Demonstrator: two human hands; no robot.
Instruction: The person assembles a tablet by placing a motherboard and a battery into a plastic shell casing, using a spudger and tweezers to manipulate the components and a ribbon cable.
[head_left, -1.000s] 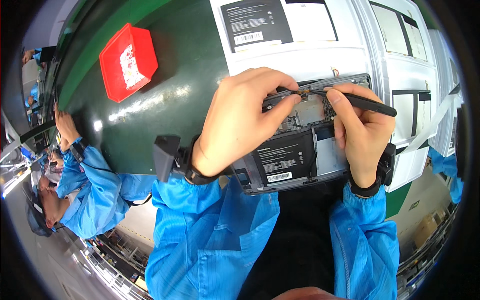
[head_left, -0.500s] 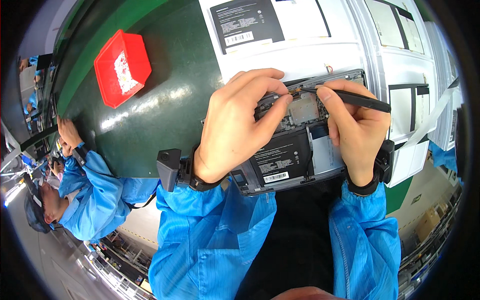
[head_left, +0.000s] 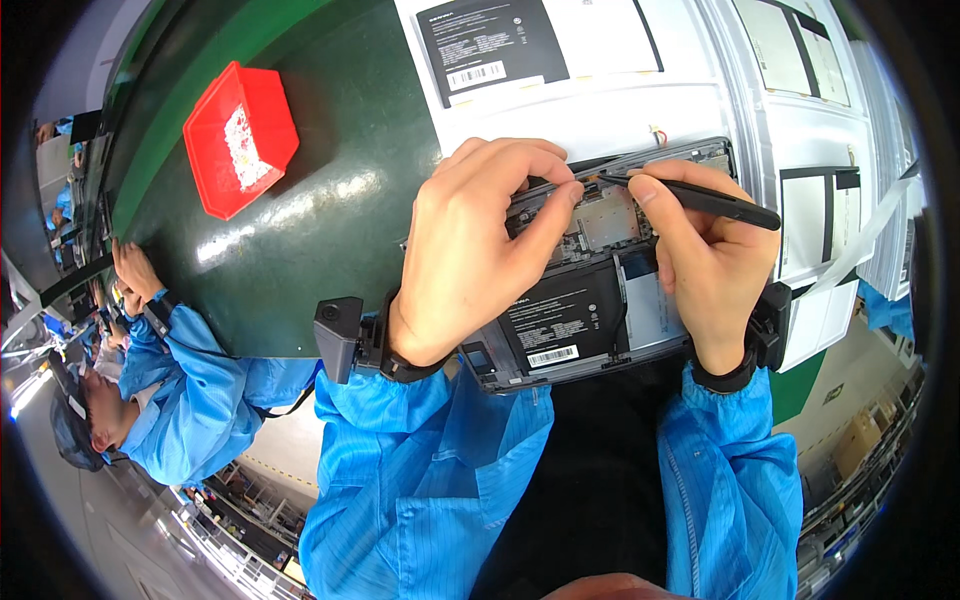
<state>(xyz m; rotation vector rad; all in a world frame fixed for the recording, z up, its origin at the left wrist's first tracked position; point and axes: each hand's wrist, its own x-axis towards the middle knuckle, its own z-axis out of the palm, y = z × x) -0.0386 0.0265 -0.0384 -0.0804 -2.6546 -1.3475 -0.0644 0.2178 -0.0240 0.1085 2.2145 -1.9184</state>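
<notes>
An opened tablet-like device [head_left: 642, 338] lies in front of me, its black battery [head_left: 560, 318] and circuit board [head_left: 605, 222] exposed. My left hand [head_left: 480, 240] arches over its left side. Thumb and forefinger are pinched at the board's upper edge; what is between them is too small to make out. Black tweezers [head_left: 715, 201] are gripped in my right hand [head_left: 705, 255], at the right of the board. Their tips point left and meet a small orange strip close to my left fingertips. Part of the board is hidden under my left hand.
On the green table [head_left: 330, 120] sits a red bin [head_left: 210, 140] holding small white pieces. White trays [head_left: 610, 105] with a flat black battery [head_left: 490, 45] lie beyond the device. More trays [head_left: 815, 185] stand at right. At left a person in blue sleeves [head_left: 200, 400] works.
My left thumb and forefinger have drawn slightly closer together over the board. The tweezers have shifted only slightly. The device stays in place.
</notes>
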